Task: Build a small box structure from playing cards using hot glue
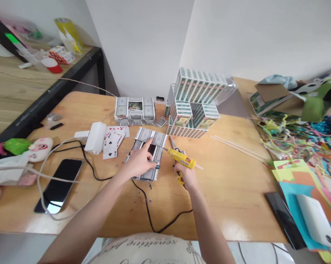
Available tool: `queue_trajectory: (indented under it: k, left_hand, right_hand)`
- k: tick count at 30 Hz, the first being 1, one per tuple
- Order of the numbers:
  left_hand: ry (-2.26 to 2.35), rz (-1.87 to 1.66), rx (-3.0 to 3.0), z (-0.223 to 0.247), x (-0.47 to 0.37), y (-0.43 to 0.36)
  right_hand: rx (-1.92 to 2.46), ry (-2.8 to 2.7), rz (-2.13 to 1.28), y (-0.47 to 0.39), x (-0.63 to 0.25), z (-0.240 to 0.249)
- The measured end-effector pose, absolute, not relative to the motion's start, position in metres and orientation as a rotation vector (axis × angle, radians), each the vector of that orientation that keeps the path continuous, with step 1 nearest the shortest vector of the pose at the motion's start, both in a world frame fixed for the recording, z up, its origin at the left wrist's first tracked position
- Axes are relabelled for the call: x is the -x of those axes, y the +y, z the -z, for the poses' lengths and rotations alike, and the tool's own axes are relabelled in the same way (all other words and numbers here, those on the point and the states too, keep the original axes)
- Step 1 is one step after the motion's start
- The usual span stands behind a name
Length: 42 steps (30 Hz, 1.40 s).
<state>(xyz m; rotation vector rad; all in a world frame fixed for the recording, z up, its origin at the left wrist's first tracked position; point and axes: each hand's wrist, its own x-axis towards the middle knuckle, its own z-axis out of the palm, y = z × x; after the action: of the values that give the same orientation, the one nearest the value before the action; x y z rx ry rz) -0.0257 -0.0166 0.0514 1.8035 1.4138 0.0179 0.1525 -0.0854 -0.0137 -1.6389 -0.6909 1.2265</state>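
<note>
A small box built of playing cards (146, 135), grey-patterned backs outward with a dark opening in its middle, lies on the table in front of me. My left hand (142, 159) grips it across the opening, index finger stretched along the top and thumb near the lower right. My right hand (185, 173) is closed around the handle of a yellow hot glue gun (181, 158). The gun's nozzle points left at the box's right edge, and a glue stick (199, 167) pokes out of its back. Scissors (174, 143) lie just beyond the gun, partly hidden.
A larger card-built box (122, 106) and a tall stack of card packs (199, 86) stand at the back. Loose playing cards (110, 146), a white adapter (96, 137), black cable (146, 200) and phone (59, 185) lie left. Glue sticks (236, 147) and coloured paper (297, 189) lie right.
</note>
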Motion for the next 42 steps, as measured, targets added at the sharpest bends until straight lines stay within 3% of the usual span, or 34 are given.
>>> queue_trajectory:
  k: [42]
  left_hand:
    - [1.406, -0.027, -1.824, -0.051, 0.026, -0.017]
  right_hand:
    - [1.666, -0.634, -1.332, -0.111, -0.145, 0.003]
